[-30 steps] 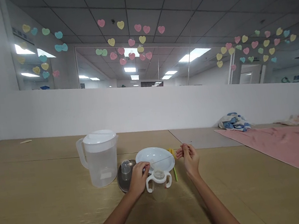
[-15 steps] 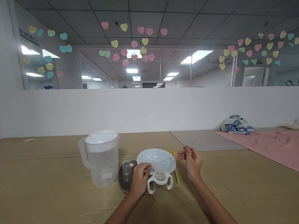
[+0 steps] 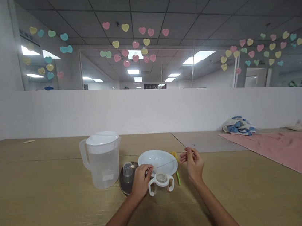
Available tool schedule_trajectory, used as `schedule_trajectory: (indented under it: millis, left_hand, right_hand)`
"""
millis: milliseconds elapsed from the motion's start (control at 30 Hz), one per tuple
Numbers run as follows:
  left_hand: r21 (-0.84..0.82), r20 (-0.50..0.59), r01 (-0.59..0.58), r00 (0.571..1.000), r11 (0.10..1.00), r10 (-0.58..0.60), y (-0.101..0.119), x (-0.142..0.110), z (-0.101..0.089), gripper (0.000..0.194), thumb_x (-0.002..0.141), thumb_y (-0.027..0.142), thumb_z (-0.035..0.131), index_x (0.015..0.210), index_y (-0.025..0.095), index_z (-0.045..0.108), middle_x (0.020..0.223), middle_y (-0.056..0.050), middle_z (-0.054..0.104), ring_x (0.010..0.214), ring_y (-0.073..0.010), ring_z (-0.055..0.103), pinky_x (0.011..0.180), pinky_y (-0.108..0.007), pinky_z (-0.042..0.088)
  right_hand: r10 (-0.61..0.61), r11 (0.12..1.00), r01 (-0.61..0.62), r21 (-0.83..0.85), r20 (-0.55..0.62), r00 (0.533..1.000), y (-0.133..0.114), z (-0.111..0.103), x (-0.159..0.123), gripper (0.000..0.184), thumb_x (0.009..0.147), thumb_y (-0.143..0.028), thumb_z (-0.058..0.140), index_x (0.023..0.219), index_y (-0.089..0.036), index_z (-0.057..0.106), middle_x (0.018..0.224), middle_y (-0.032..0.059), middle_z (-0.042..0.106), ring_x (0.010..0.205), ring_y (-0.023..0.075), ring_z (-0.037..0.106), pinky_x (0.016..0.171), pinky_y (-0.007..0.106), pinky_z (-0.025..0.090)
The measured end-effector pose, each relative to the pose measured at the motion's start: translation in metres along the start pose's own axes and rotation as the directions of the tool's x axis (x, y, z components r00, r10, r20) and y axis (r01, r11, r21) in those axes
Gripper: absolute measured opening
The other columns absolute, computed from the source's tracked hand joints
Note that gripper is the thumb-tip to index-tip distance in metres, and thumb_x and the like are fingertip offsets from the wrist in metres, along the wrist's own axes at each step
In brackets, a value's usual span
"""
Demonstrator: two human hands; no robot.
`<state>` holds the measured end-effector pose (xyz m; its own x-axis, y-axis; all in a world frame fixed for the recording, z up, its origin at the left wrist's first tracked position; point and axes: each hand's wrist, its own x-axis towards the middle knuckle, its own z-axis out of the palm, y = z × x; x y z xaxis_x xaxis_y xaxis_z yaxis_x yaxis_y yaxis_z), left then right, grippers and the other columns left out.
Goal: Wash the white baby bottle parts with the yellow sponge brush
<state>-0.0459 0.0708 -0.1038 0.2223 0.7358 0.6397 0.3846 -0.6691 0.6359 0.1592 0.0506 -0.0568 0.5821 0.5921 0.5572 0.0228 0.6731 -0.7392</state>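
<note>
My left hand is closed in a pinch on one end of a thin wire-like rod that runs across the white bowl. My right hand pinches the rod's other end, just right of the bowl. Between my hands stands a clear two-handled cup with white handles. Behind my left hand a small clear cap sits on a round metal dish. A green and yellow stick lies beside the bowl, partly hidden.
A translucent water pitcher with a white lid stands left of the dish on the wooden table. A pink cloth covers the table's right side, with a blue and white bundle behind it. A white partition wall runs along the back.
The view shifted slightly from one second ago. Both hands keep their pinch on the thin rod, almost unmoved over the last half second.
</note>
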Motion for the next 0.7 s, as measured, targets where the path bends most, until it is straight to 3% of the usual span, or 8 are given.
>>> schedule_trajectory:
  millis: [200, 500, 700]
  left_hand:
    - [-0.008, -0.009, 0.012, 1.000, 1.000, -0.012, 0.0020, 0.0009, -0.0001, 0.028, 0.085, 0.035, 0.042, 0.083, 0.018, 0.064, 0.087, -0.007, 0.066, 0.087, -0.0213, 0.058, 0.083, -0.035, 0.041]
    - [-0.011, -0.016, -0.002, 1.000, 1.000, 0.002, 0.0011, -0.0002, 0.0001, 0.028, 0.086, 0.036, 0.042, 0.083, 0.019, 0.064, 0.087, -0.007, 0.066, 0.086, -0.0209, 0.058, 0.082, -0.033, 0.042]
    - [-0.001, -0.010, -0.006, 1.000, 1.000, 0.006, 0.0016, -0.0001, -0.0002, 0.027, 0.086, 0.034, 0.042, 0.084, 0.018, 0.064, 0.088, -0.007, 0.066, 0.087, -0.0205, 0.058, 0.082, -0.033, 0.042]
  right_hand:
    - [0.051, 0.998, -0.050, 0.042, -0.025, 0.998, -0.0023, 0.0030, -0.0012, 0.035, 0.072, -0.050, 0.062, 0.077, -0.016, 0.054, 0.052, 0.0000, 0.061, 0.044, 0.0148, 0.059, 0.040, 0.024, 0.047]
    - [-0.023, 1.000, 0.023, 0.000, -0.040, 0.999, -0.0039, 0.0028, -0.0040, 0.034, 0.074, -0.049, 0.060, 0.078, -0.015, 0.055, 0.053, -0.0001, 0.061, 0.042, 0.0130, 0.056, 0.041, 0.026, 0.049]
    - [-0.007, 1.000, 0.008, 0.017, -0.030, 1.000, -0.0072, 0.0032, -0.0045, 0.033, 0.074, -0.048, 0.060, 0.077, -0.015, 0.055, 0.051, -0.0004, 0.060, 0.040, 0.0123, 0.055, 0.037, 0.023, 0.046]
